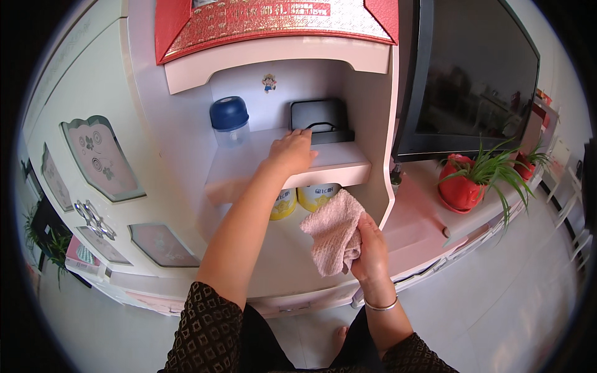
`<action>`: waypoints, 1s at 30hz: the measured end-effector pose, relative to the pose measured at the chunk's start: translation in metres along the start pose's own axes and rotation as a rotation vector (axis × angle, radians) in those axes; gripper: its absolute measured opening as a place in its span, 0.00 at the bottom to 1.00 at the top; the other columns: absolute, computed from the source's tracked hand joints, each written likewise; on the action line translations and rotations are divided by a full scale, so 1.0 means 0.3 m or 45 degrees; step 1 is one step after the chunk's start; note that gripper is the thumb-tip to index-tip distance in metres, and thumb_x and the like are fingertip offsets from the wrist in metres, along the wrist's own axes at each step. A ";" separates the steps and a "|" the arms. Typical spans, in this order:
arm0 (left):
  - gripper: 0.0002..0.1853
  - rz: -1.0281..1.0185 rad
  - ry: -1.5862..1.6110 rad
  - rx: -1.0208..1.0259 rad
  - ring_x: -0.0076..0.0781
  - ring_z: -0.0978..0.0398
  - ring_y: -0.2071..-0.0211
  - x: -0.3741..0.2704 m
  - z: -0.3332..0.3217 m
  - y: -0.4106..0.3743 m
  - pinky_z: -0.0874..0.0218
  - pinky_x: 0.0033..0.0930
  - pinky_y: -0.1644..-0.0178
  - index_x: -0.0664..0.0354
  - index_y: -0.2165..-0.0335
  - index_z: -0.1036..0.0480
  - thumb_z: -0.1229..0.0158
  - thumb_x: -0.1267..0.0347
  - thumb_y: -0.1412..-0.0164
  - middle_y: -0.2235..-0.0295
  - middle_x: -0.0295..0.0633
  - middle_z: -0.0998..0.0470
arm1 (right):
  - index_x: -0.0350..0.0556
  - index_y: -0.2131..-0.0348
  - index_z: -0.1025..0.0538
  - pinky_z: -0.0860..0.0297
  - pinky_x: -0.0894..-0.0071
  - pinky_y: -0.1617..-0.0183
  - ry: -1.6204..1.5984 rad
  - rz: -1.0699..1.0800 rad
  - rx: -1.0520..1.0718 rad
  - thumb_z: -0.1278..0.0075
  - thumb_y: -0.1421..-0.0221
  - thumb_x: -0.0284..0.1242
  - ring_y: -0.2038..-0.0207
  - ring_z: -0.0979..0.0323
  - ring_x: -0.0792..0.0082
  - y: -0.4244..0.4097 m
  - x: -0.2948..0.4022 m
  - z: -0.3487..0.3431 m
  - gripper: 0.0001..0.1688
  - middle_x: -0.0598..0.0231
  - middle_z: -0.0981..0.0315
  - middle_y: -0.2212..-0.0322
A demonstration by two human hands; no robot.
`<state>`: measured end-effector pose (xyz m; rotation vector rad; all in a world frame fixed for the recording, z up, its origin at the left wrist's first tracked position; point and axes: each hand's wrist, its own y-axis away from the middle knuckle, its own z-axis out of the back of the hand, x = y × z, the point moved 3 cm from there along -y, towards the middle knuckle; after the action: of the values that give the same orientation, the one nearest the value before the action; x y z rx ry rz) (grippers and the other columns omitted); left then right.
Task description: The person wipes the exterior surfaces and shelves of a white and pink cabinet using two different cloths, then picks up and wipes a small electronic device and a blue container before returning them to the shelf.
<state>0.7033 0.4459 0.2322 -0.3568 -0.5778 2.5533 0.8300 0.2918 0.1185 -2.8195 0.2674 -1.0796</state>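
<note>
My left hand (293,149) reaches over the pale pink shelf (333,154) of a cabinet niche, thumb spread from the fingers. Its fingertips are at the left end of a black device or stand (319,116); whether they touch it I cannot tell. Nothing shows in this hand. A folded pink terry cloth (333,233) hangs from my right hand (371,247), which grips its right side in front of the lower compartment. On the shelf's left stands a clear container with a dark blue lid (229,114). Two yellow-and-white cans (319,195), partly hidden, stand beneath the shelf.
A red gift box (280,28) with writing rests on top of the niche. To the right are a television (480,74) and a red pot with a spider plant (461,186) on a low cabinet. A white cabinet door (112,158) with metal handles flanks the left.
</note>
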 end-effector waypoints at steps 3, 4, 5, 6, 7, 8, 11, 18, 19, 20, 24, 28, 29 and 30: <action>0.24 0.102 0.039 0.081 0.47 0.35 0.50 -0.005 -0.006 -0.023 0.41 0.41 0.49 0.61 0.53 0.35 0.44 0.65 0.48 0.49 0.46 0.36 | 0.37 0.56 0.34 0.31 0.70 0.56 0.011 -0.034 -0.025 0.66 0.38 0.30 0.61 0.29 0.69 -0.007 -0.008 0.031 0.16 0.59 0.29 0.62; 0.23 0.116 0.033 0.040 0.47 0.34 0.52 -0.012 -0.006 -0.027 0.40 0.41 0.51 0.60 0.54 0.34 0.43 0.66 0.49 0.50 0.46 0.35 | 0.37 0.56 0.34 0.31 0.70 0.56 0.008 -0.048 -0.033 0.66 0.38 0.30 0.61 0.29 0.69 -0.008 -0.010 0.046 0.16 0.59 0.29 0.62; 0.20 0.097 0.019 0.010 0.47 0.33 0.54 -0.011 -0.014 -0.039 0.39 0.41 0.52 0.60 0.56 0.33 0.43 0.67 0.50 0.52 0.45 0.34 | 0.37 0.56 0.34 0.31 0.70 0.55 0.006 -0.061 -0.040 0.66 0.38 0.30 0.61 0.29 0.69 -0.011 -0.012 0.058 0.16 0.59 0.29 0.62; 0.18 0.084 0.000 -0.016 0.46 0.31 0.56 0.003 -0.026 -0.049 0.38 0.41 0.54 0.60 0.59 0.31 0.42 0.68 0.50 0.55 0.45 0.32 | 0.37 0.56 0.34 0.31 0.70 0.55 0.001 -0.073 -0.033 0.66 0.38 0.30 0.61 0.29 0.69 -0.013 -0.020 0.067 0.16 0.58 0.29 0.62; 0.16 0.071 -0.018 -0.042 0.46 0.30 0.58 0.015 -0.037 -0.056 0.37 0.41 0.56 0.60 0.61 0.30 0.41 0.69 0.51 0.57 0.44 0.31 | 0.37 0.56 0.34 0.31 0.70 0.55 -0.004 -0.084 -0.025 0.66 0.38 0.30 0.61 0.29 0.69 -0.016 -0.027 0.075 0.16 0.58 0.29 0.62; 0.15 0.068 0.007 -0.113 0.46 0.30 0.59 0.026 -0.045 -0.059 0.37 0.42 0.58 0.60 0.63 0.29 0.40 0.69 0.52 0.59 0.44 0.30 | 0.37 0.56 0.34 0.31 0.70 0.55 -0.008 -0.094 -0.018 0.66 0.38 0.30 0.61 0.29 0.69 -0.016 -0.031 0.079 0.16 0.58 0.29 0.62; 0.11 0.071 0.090 -0.276 0.46 0.29 0.63 0.051 -0.060 -0.066 0.37 0.41 0.61 0.62 0.69 0.29 0.39 0.70 0.54 0.65 0.44 0.28 | 0.37 0.56 0.33 0.31 0.69 0.55 -0.025 -0.099 -0.016 0.66 0.38 0.29 0.61 0.29 0.69 -0.012 -0.039 0.079 0.16 0.58 0.29 0.62; 0.10 0.227 0.373 -0.303 0.39 0.27 0.74 0.076 -0.022 -0.054 0.37 0.35 0.68 0.64 0.78 0.28 0.37 0.69 0.54 0.77 0.46 0.25 | 0.40 0.51 0.36 0.34 0.62 0.50 -0.122 -0.125 -0.014 0.69 0.38 0.35 0.54 0.32 0.63 -0.014 -0.016 0.083 0.21 0.56 0.33 0.56; 0.10 0.251 0.413 -0.295 0.37 0.27 0.75 0.071 -0.008 -0.041 0.37 0.34 0.69 0.64 0.79 0.28 0.37 0.69 0.54 0.78 0.46 0.25 | 0.40 0.51 0.37 0.35 0.61 0.50 -0.168 -0.111 -0.013 0.69 0.38 0.35 0.54 0.33 0.62 -0.021 -0.013 0.090 0.21 0.56 0.33 0.55; 0.10 0.238 0.444 -0.315 0.33 0.28 0.77 0.074 -0.005 -0.023 0.37 0.32 0.70 0.65 0.78 0.29 0.37 0.70 0.54 0.79 0.45 0.26 | 0.40 0.51 0.37 0.35 0.60 0.49 -0.214 -0.098 -0.012 0.69 0.38 0.34 0.53 0.33 0.62 -0.030 -0.015 0.101 0.21 0.56 0.34 0.55; 0.09 0.108 0.483 -0.478 0.30 0.34 0.81 0.062 0.051 0.110 0.41 0.32 0.74 0.67 0.80 0.31 0.38 0.72 0.53 0.83 0.43 0.30 | 0.41 0.50 0.37 0.36 0.57 0.48 -0.394 -0.091 -0.019 0.69 0.37 0.36 0.51 0.34 0.59 -0.050 -0.007 0.075 0.22 0.54 0.35 0.53; 0.09 0.151 0.585 -0.434 0.36 0.32 0.76 -0.045 0.082 0.240 0.40 0.34 0.71 0.65 0.78 0.31 0.40 0.72 0.52 0.77 0.44 0.30 | 0.41 0.50 0.38 0.36 0.56 0.47 -0.452 -0.014 -0.097 0.70 0.36 0.36 0.51 0.35 0.59 -0.066 0.013 0.052 0.22 0.54 0.35 0.53; 0.09 0.068 0.619 -0.540 0.29 0.35 0.79 -0.063 0.079 0.269 0.42 0.31 0.75 0.67 0.79 0.32 0.40 0.74 0.52 0.80 0.42 0.32 | 0.41 0.50 0.38 0.36 0.56 0.47 -0.463 0.000 -0.113 0.70 0.36 0.36 0.50 0.35 0.59 -0.068 0.018 0.040 0.22 0.54 0.35 0.53; 0.09 0.031 0.625 -0.537 0.32 0.33 0.78 -0.074 0.080 0.297 0.42 0.31 0.74 0.66 0.78 0.33 0.40 0.74 0.52 0.79 0.42 0.32 | 0.42 0.50 0.38 0.37 0.56 0.47 -0.453 0.005 -0.081 0.70 0.36 0.37 0.50 0.35 0.59 -0.069 0.020 0.021 0.23 0.55 0.35 0.53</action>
<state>0.6774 0.3564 0.2152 -1.1004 -0.9100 2.2227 0.8412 0.3111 0.1212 -2.9949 0.2754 -0.5595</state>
